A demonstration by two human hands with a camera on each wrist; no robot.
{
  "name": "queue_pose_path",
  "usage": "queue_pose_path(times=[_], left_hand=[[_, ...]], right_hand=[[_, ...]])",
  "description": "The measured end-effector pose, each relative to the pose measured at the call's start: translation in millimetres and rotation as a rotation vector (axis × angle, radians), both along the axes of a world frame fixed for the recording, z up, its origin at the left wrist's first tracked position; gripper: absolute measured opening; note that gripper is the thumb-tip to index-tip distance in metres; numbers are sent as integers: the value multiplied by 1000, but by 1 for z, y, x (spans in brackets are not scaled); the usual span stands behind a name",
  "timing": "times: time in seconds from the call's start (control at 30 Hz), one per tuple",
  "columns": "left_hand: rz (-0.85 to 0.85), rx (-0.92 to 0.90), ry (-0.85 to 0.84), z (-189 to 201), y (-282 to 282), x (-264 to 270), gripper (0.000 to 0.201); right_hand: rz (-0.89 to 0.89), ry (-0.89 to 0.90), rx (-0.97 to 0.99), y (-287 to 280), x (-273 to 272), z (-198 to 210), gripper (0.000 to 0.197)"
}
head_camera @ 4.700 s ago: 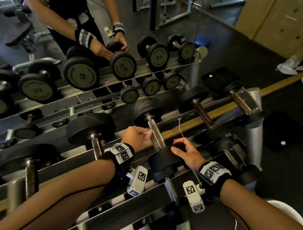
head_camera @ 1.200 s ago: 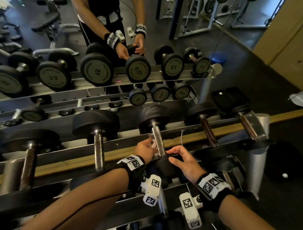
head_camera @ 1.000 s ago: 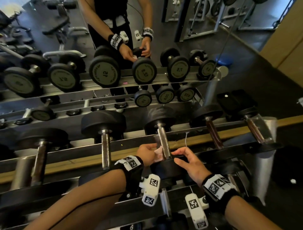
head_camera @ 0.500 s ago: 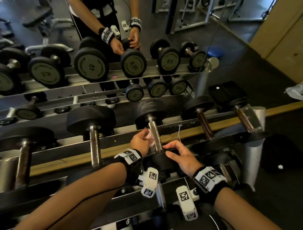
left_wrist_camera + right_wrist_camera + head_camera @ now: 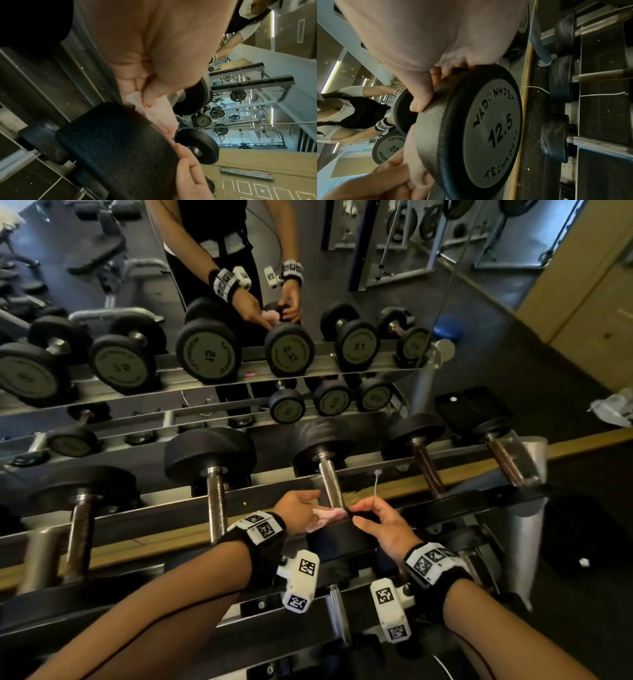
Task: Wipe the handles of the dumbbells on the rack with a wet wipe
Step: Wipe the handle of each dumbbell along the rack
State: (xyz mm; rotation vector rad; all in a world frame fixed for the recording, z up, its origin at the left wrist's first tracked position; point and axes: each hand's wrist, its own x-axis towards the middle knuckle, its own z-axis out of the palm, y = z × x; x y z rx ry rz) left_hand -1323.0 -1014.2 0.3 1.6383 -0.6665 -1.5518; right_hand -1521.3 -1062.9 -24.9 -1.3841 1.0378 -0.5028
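Note:
The 12.5 dumbbell lies across the rack's top rails, its chrome handle (image 5: 331, 483) running away from me to the far head (image 5: 322, 441). My left hand (image 5: 318, 508) pinches a crumpled pale pink wet wipe (image 5: 327, 513) at the near end of that handle, right against the near head (image 5: 342, 542). In the left wrist view the wet wipe (image 5: 154, 113) is held between thumb and fingers above the black near head (image 5: 116, 148). My right hand (image 5: 359, 513) grips that head's rim. The right wrist view shows the thumb (image 5: 421, 97) on the edge of the near head (image 5: 488, 128).
Neighbouring dumbbells lie on the same rails: a chrome-handled one (image 5: 216, 501) to the left and a brown-handled one (image 5: 426, 470) to the right. A mirror (image 5: 239, 371) behind the rack reflects the rack and a person. Another dumbbell handle (image 5: 337, 614) lies on the lower tier.
My left hand has slid the wipe back along the handle from its middle to the end by the near head. The right hand stays on the near head's rim.

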Motion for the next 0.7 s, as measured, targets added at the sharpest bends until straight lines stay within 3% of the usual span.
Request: queue_pose_path(times=[0.1, 0.27, 0.43, 0.53, 0.7], left_hand=[[46, -54, 77, 8, 7, 4, 49], [115, -160, 29, 10, 10, 9, 59], [152, -220, -20, 22, 11, -8, 59], [175, -227, -19, 29, 9, -22, 61], [262, -222, -46, 35, -2, -52, 63]], right_hand=[[-2, 22, 5, 2, 1, 9, 19], [10, 56, -6, 3, 2, 19, 29], [149, 85, 32, -5, 7, 35, 47], [205, -6, 118, -16, 10, 47, 51], [90, -137, 162, -33, -1, 55, 42]])
